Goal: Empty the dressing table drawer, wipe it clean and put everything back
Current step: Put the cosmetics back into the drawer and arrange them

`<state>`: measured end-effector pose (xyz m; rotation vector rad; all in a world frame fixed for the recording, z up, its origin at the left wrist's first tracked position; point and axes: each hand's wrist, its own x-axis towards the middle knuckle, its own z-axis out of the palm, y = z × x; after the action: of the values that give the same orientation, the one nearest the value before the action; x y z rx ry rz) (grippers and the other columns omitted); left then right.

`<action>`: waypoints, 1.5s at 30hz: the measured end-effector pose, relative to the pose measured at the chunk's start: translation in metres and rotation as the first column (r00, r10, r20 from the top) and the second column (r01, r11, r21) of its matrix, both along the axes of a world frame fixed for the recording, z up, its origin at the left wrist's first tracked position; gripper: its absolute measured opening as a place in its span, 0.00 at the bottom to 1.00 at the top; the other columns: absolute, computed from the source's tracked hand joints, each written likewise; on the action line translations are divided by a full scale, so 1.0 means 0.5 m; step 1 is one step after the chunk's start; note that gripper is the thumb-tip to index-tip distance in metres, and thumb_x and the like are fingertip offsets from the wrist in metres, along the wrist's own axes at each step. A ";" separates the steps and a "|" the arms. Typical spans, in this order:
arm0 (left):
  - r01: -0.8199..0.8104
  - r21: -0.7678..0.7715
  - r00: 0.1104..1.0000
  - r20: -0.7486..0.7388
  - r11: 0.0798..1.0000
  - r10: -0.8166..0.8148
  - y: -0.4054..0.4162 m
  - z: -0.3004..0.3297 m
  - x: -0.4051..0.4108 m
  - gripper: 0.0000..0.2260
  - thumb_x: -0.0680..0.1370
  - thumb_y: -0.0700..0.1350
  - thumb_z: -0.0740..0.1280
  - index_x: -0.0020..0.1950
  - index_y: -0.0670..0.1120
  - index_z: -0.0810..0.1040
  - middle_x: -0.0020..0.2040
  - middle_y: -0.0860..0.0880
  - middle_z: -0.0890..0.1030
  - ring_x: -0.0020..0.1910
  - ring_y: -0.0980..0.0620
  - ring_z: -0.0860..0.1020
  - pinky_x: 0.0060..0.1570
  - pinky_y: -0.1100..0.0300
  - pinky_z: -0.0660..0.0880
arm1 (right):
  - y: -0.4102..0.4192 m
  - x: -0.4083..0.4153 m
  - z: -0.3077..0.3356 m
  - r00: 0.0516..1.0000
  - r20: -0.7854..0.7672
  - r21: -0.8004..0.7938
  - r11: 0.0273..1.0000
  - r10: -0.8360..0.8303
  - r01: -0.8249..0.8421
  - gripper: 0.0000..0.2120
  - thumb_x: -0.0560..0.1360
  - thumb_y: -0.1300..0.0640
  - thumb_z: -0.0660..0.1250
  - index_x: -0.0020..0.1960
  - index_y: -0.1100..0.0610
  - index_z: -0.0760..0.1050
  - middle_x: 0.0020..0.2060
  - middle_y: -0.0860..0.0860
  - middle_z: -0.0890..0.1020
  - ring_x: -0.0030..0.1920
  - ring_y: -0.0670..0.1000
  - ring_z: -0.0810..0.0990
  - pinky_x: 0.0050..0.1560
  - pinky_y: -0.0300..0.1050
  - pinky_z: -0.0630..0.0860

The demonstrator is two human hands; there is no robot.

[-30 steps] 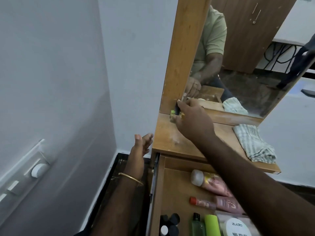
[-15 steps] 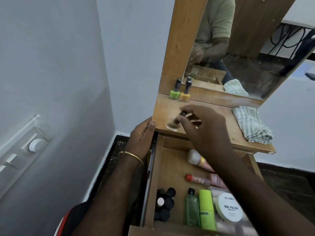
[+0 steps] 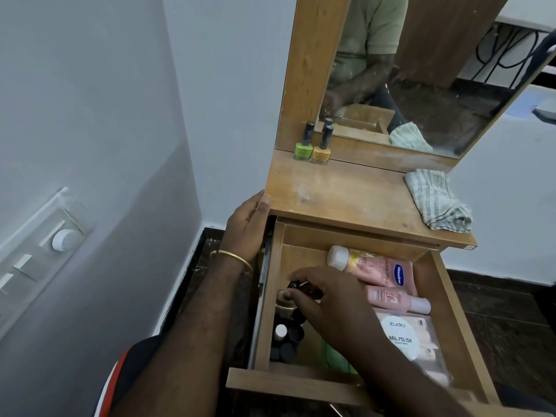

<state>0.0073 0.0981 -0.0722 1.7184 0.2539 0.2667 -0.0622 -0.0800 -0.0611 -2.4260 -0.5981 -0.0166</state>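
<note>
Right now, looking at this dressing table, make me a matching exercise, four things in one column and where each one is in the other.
Things:
1. green nail polish bottle
2. striped cloth
3. Vaseline bottle
4. left hand

Places:
A. right side of the tabletop
B. lying at the back of the open drawer
C. on the table's left edge
D. standing at the mirror's foot

Pairs: 1-D, 2-A, 3-B, 4-C

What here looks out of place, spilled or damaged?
Nothing is spilled or broken. The tabletop shows pale dusty smudges, and the checked cloth lies crumpled at its right edge. Two nail polish bottles stand upright by the mirror.
</note>
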 end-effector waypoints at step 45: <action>0.012 -0.046 1.000 -0.003 0.999 -0.012 0.008 -0.002 0.009 0.19 0.82 0.55 0.58 0.70 0.50 0.75 0.64 0.52 0.79 0.62 0.55 0.75 0.64 0.55 0.73 | 0.047 0.381 0.166 0.860 0.413 -0.160 0.906 -0.299 0.391 0.32 0.73 0.53 0.72 0.74 0.50 0.66 0.65 0.52 0.73 0.60 0.55 0.75 0.50 0.48 0.77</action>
<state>0.0117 0.1021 -0.0734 1.6749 0.2503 0.2475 0.1284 -0.0563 0.0218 -2.7605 -0.3253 -0.6154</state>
